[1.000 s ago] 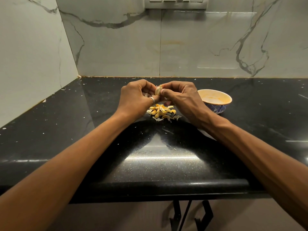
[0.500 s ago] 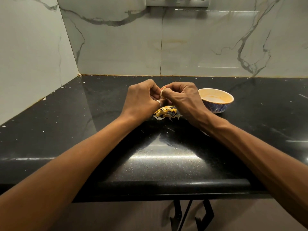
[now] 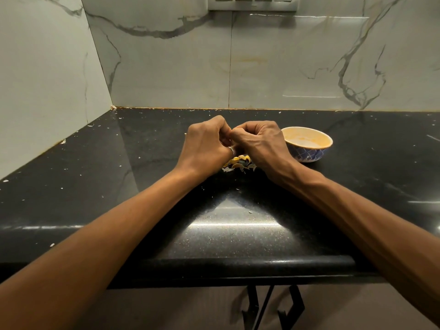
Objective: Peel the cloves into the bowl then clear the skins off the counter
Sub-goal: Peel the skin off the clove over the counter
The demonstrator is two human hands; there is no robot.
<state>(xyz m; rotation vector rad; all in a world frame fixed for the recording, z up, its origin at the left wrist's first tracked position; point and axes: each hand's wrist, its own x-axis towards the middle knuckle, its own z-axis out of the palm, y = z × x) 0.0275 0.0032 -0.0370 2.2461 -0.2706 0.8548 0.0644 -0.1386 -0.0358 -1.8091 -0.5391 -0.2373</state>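
My left hand [image 3: 206,145] and my right hand [image 3: 258,141] are pressed together above the black counter [image 3: 95,186], fingers curled inward around a garlic clove that is almost wholly hidden between them. A ring sits on a finger of the left hand. Below the hands lies a small heap of yellowish skins [image 3: 238,163], partly covered by the wrists. A bowl [image 3: 307,153], blue-patterned outside and pale orange inside, stands just right of my right hand.
Small white flecks of skin are scattered over the counter, mostly at the left and back. Marble wall panels close the back and left sides. A switch plate [image 3: 252,2] sits high on the back wall. Black cabinet handles [image 3: 269,308] hang below the front edge.
The clove that showed between the fingertips a second ago is now hidden inside the closed fingers. Both hands have drawn tighter together over the skins.
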